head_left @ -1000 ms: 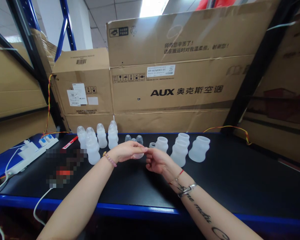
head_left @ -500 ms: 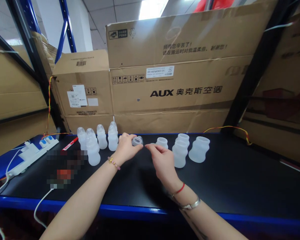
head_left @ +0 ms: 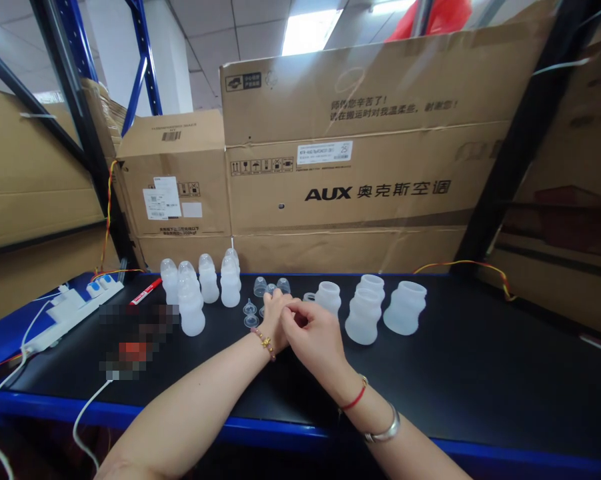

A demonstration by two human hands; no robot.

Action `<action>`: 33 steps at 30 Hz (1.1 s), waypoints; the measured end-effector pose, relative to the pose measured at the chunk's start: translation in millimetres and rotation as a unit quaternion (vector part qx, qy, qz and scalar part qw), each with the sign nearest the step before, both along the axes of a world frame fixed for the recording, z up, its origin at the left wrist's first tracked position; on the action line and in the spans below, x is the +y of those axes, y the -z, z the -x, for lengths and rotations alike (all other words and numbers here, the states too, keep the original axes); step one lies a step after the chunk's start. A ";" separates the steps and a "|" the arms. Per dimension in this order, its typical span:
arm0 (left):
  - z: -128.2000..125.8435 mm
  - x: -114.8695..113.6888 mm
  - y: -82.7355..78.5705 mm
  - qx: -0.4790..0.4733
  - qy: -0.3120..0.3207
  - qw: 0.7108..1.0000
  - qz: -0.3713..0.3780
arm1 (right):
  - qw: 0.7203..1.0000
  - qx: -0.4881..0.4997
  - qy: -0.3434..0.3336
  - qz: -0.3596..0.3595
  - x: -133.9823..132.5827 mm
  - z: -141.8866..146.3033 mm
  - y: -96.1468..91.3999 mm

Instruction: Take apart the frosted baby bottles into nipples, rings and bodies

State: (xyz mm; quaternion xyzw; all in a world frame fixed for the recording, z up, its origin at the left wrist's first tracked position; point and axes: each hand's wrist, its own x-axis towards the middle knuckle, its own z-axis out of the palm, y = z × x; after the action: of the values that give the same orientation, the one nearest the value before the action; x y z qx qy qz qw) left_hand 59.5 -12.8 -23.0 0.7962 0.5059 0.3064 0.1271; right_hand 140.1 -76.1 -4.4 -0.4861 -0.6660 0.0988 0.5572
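My left hand (head_left: 275, 321) is closed above the middle of the table. Its fingertips and whatever they hold are hidden. Close against it, my right hand (head_left: 316, 337) has thumb and index finger brought together in a pinch over the left fingers; anything in that pinch is too small or hidden to make out. Just behind my left hand stand several clear domed caps (head_left: 260, 287). Clear bottle nipples (head_left: 250, 307) lie to its left. A translucent ring (head_left: 309, 297) sits behind my right hand, beside an open frosted bottle (head_left: 329, 297).
More open wavy bottles (head_left: 363, 317) stand on the right, one (head_left: 405, 308) farthest out. Capped bottles (head_left: 191, 310) cluster on the left, near a red marker (head_left: 146, 291), a blurred-out object (head_left: 135, 343) with a white cable, and a power strip (head_left: 75, 317). Cardboard (head_left: 380, 233) walls the back.
My left hand has drawn nearer and turned, hiding the clear round piece it held. My right hand has moved left against it. Caps and nipples behind now show. The view has shifted slightly.
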 end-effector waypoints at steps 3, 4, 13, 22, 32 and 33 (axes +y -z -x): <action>4.4 -5.3 -7.1 0.032 0.002 0.999 -0.013 | 0.999 0.012 -0.002 0.053 0.9 0.4 -1.4; 7.3 -7.1 -12.1 0.043 -0.002 0.999 -0.021 | 0.999 0.012 0.001 0.050 0.9 0.4 -2.0; 65.3 -0.1 -64.3 -0.005 -0.277 0.921 -0.272 | 0.997 -0.046 0.041 -0.040 2.1 3.5 -4.1; 85.7 13.7 -59.8 0.041 -0.354 0.929 -0.098 | 0.999 -0.033 0.017 0.029 0.9 7.7 -6.4; 89.8 -7.9 -90.9 -0.046 -0.335 0.917 -0.211 | 0.999 0.010 0.003 0.035 1.0 8.8 -7.4; 89.4 -10.8 -94.0 -0.078 -0.312 0.919 -0.229 | 0.999 0.007 0.000 0.035 1.2 8.8 -7.5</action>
State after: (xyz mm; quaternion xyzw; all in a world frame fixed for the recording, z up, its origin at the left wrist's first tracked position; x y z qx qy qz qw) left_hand -29.9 -23.6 70.9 0.5785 0.6333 0.4993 -0.1220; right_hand 131.3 -74.9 3.1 -0.5044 -0.6582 0.1257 0.5446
